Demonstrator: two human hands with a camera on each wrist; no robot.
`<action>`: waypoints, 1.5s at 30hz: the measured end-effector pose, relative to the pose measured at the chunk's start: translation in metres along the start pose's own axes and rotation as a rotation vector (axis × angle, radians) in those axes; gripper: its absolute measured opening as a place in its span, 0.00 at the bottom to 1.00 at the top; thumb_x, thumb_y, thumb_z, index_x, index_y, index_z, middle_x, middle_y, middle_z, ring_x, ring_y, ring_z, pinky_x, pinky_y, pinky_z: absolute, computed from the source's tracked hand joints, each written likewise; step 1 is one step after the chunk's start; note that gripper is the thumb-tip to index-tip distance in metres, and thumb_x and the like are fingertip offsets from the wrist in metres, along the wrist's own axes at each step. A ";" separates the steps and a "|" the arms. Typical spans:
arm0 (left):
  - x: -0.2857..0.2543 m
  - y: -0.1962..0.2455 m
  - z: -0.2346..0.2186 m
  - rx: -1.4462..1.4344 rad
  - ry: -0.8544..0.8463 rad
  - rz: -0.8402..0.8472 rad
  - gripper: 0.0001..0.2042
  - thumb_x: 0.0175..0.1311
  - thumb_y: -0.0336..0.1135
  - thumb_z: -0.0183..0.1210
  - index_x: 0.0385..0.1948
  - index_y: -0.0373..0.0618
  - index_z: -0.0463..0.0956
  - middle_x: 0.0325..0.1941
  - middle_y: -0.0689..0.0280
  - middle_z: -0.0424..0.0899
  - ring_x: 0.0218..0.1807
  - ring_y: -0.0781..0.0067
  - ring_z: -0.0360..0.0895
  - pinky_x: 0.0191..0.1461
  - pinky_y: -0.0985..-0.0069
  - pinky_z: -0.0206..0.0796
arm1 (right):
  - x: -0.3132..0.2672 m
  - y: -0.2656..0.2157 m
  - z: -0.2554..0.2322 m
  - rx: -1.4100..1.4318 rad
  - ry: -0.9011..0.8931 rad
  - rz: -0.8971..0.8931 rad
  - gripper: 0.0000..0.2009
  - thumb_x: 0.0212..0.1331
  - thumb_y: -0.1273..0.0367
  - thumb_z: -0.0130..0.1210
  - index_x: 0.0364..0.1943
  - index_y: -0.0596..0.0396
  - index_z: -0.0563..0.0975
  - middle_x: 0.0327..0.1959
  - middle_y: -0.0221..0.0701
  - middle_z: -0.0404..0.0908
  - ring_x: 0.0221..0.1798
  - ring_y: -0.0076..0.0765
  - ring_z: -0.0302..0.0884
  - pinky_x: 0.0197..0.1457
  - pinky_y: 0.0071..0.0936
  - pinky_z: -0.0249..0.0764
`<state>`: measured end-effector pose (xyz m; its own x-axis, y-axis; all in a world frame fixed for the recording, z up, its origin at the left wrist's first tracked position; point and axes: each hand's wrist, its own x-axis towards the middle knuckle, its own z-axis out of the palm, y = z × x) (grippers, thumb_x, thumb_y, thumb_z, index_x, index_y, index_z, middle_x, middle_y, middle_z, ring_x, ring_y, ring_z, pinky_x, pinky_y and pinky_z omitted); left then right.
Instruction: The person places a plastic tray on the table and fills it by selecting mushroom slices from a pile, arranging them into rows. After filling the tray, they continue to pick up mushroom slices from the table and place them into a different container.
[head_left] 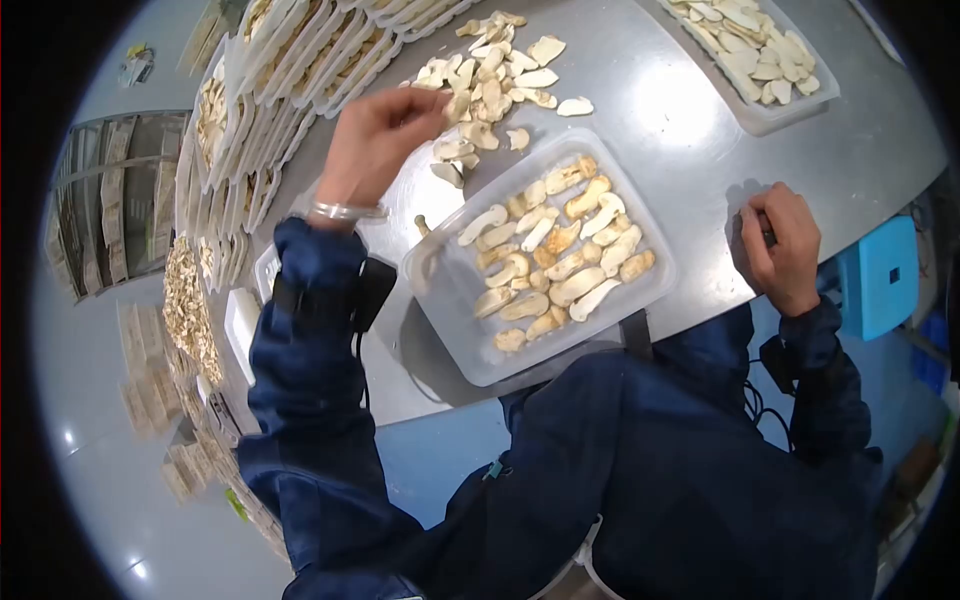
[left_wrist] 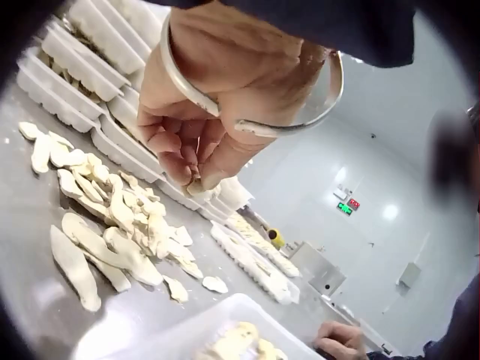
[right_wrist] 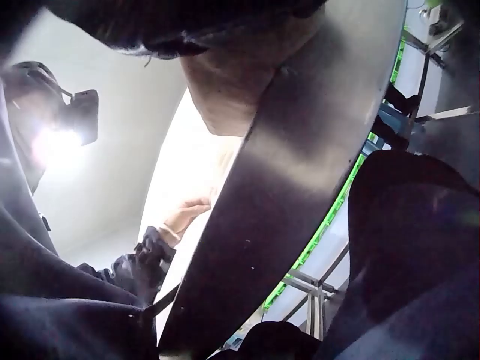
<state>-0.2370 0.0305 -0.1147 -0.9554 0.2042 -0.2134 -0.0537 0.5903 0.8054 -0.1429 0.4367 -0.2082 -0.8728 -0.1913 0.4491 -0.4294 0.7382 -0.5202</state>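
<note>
My left hand (head_left: 378, 145) is over the near edge of a pile of pale mushroom slices (head_left: 490, 85), a metal bangle round its wrist. In the left wrist view its thumb and fingertips pinch a small pale mushroom piece (left_wrist: 196, 187), mostly hidden by the fingers. Below the pile stands a translucent plastic tray (head_left: 440, 310), with mushroom slices (head_left: 575, 285) laid in rough rows. To the tray's right, my right hand (head_left: 785, 245) rests at the table's edge, fingers loosely curled, with a dark gap between thumb and fingers. The right wrist view shows mainly the table's underside.
Stacked white trays (head_left: 270, 90) of slices line the left of the metal table (head_left: 620, 90). Another container (head_left: 770, 120) filled with slices stands at the far right. A blue plastic stool or box (head_left: 885, 275) is beyond the right edge. More slices (head_left: 190, 310) lie at left.
</note>
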 end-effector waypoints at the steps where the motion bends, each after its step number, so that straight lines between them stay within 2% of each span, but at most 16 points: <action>1: -0.024 -0.003 0.002 -0.058 -0.024 -0.034 0.10 0.65 0.24 0.64 0.47 0.34 0.84 0.38 0.68 0.88 0.40 0.84 0.80 0.47 0.81 0.74 | -0.001 0.000 0.000 0.008 -0.004 0.009 0.05 0.57 0.77 0.60 0.29 0.58 0.74 0.26 0.37 0.72 0.27 0.45 0.70 0.35 0.37 0.65; 3: -0.063 -0.022 0.010 -0.022 -0.103 -0.116 0.09 0.66 0.24 0.63 0.46 0.35 0.84 0.39 0.69 0.88 0.42 0.85 0.80 0.50 0.82 0.73 | 0.001 0.003 -0.001 0.019 -0.011 0.019 0.05 0.57 0.77 0.60 0.29 0.58 0.74 0.26 0.37 0.72 0.27 0.44 0.69 0.35 0.36 0.65; 5: -0.092 -0.029 0.023 -0.126 -0.098 -0.158 0.06 0.67 0.23 0.62 0.43 0.36 0.83 0.37 0.71 0.87 0.40 0.85 0.79 0.48 0.82 0.72 | 0.002 0.003 0.000 0.012 0.012 -0.019 0.04 0.57 0.77 0.59 0.29 0.58 0.74 0.26 0.36 0.72 0.27 0.43 0.68 0.34 0.36 0.65; 8: -0.108 -0.035 0.031 -0.080 -0.110 -0.170 0.05 0.66 0.23 0.62 0.40 0.38 0.83 0.33 0.72 0.85 0.37 0.86 0.77 0.44 0.82 0.71 | 0.001 0.004 0.000 0.008 -0.002 -0.009 0.04 0.58 0.77 0.59 0.30 0.58 0.75 0.26 0.36 0.72 0.27 0.42 0.68 0.33 0.35 0.66; 11: -0.108 -0.022 0.032 0.096 -0.131 -0.173 0.05 0.64 0.24 0.63 0.40 0.38 0.83 0.31 0.70 0.85 0.34 0.84 0.76 0.42 0.81 0.70 | 0.001 0.005 0.000 0.003 -0.004 -0.014 0.04 0.58 0.77 0.59 0.30 0.59 0.75 0.26 0.36 0.73 0.27 0.42 0.69 0.34 0.35 0.66; 25: -0.105 -0.026 0.043 0.268 -0.065 0.018 0.07 0.58 0.25 0.64 0.37 0.39 0.84 0.32 0.61 0.86 0.33 0.71 0.81 0.40 0.76 0.72 | -0.001 0.007 0.000 -0.005 0.008 -0.006 0.04 0.57 0.76 0.60 0.30 0.59 0.75 0.26 0.36 0.73 0.28 0.41 0.70 0.34 0.34 0.66; 29: -0.085 -0.023 0.032 0.328 0.015 0.074 0.07 0.59 0.25 0.64 0.38 0.39 0.85 0.33 0.61 0.86 0.33 0.70 0.82 0.39 0.74 0.72 | -0.004 0.007 -0.004 0.024 0.043 0.012 0.03 0.57 0.77 0.60 0.30 0.59 0.76 0.26 0.36 0.73 0.28 0.40 0.70 0.33 0.34 0.66; 31: -0.067 -0.020 0.026 0.374 0.116 0.163 0.07 0.60 0.26 0.64 0.39 0.39 0.84 0.33 0.60 0.85 0.32 0.68 0.81 0.38 0.73 0.71 | -0.005 0.003 -0.010 0.037 0.089 0.013 0.03 0.57 0.77 0.60 0.30 0.59 0.76 0.26 0.35 0.73 0.28 0.40 0.70 0.34 0.35 0.67; 32: -0.057 -0.012 0.024 0.404 0.153 0.196 0.07 0.59 0.26 0.64 0.39 0.40 0.84 0.33 0.60 0.85 0.32 0.68 0.81 0.38 0.74 0.71 | -0.008 0.001 -0.012 0.060 0.081 0.097 0.03 0.57 0.77 0.60 0.31 0.59 0.77 0.27 0.35 0.73 0.29 0.40 0.71 0.35 0.34 0.67; 33: -0.047 -0.005 0.022 0.435 0.185 0.229 0.07 0.59 0.26 0.64 0.39 0.40 0.84 0.33 0.60 0.85 0.32 0.67 0.81 0.38 0.74 0.71 | -0.011 -0.001 -0.012 0.047 0.073 0.097 0.03 0.57 0.78 0.60 0.30 0.59 0.76 0.27 0.35 0.73 0.29 0.40 0.71 0.35 0.34 0.66; 34: -0.037 -0.003 0.020 0.435 0.181 0.244 0.08 0.58 0.26 0.64 0.39 0.40 0.84 0.37 0.60 0.85 0.37 0.60 0.82 0.42 0.71 0.72 | -0.014 -0.002 -0.010 0.033 0.067 0.099 0.03 0.57 0.78 0.59 0.30 0.59 0.76 0.27 0.35 0.73 0.29 0.40 0.70 0.35 0.34 0.66; 37: -0.006 -0.009 0.025 0.518 0.182 0.501 0.10 0.57 0.25 0.64 0.41 0.41 0.83 0.41 0.59 0.85 0.43 0.54 0.82 0.49 0.66 0.73 | -0.015 -0.007 -0.008 -0.010 0.081 0.031 0.04 0.56 0.78 0.59 0.28 0.58 0.74 0.27 0.37 0.71 0.29 0.44 0.68 0.35 0.38 0.64; 38: 0.003 -0.011 0.028 0.528 0.137 0.526 0.10 0.57 0.25 0.63 0.41 0.42 0.83 0.44 0.58 0.85 0.48 0.51 0.80 0.53 0.61 0.73 | -0.013 -0.010 -0.007 0.013 0.087 0.012 0.05 0.55 0.78 0.59 0.28 0.58 0.74 0.27 0.38 0.70 0.29 0.45 0.67 0.35 0.38 0.63; 41: 0.021 -0.015 0.032 0.590 0.186 0.594 0.10 0.57 0.25 0.64 0.41 0.43 0.83 0.44 0.58 0.84 0.48 0.52 0.81 0.52 0.62 0.73 | -0.006 -0.021 -0.002 0.036 0.072 -0.030 0.10 0.54 0.76 0.61 0.21 0.57 0.70 0.22 0.38 0.67 0.25 0.46 0.64 0.33 0.40 0.59; 43: 0.033 -0.015 0.026 0.608 0.207 0.560 0.09 0.58 0.28 0.63 0.41 0.42 0.83 0.40 0.58 0.84 0.44 0.55 0.82 0.49 0.64 0.73 | -0.011 -0.018 0.002 0.089 -0.022 -0.011 0.13 0.54 0.76 0.61 0.18 0.56 0.69 0.19 0.37 0.65 0.23 0.45 0.63 0.32 0.39 0.58; 45: 0.046 -0.015 0.021 0.646 0.237 0.496 0.09 0.59 0.31 0.63 0.41 0.41 0.83 0.37 0.58 0.84 0.42 0.56 0.82 0.46 0.64 0.73 | -0.010 -0.019 0.004 0.091 -0.012 -0.023 0.16 0.56 0.74 0.61 0.15 0.55 0.67 0.15 0.36 0.63 0.21 0.45 0.62 0.30 0.39 0.56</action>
<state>-0.2739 0.0471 -0.1479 -0.8642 0.4304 0.2607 0.4949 0.8206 0.2858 -0.1268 0.4220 -0.2063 -0.8650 -0.2157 0.4530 -0.4682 0.6716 -0.5743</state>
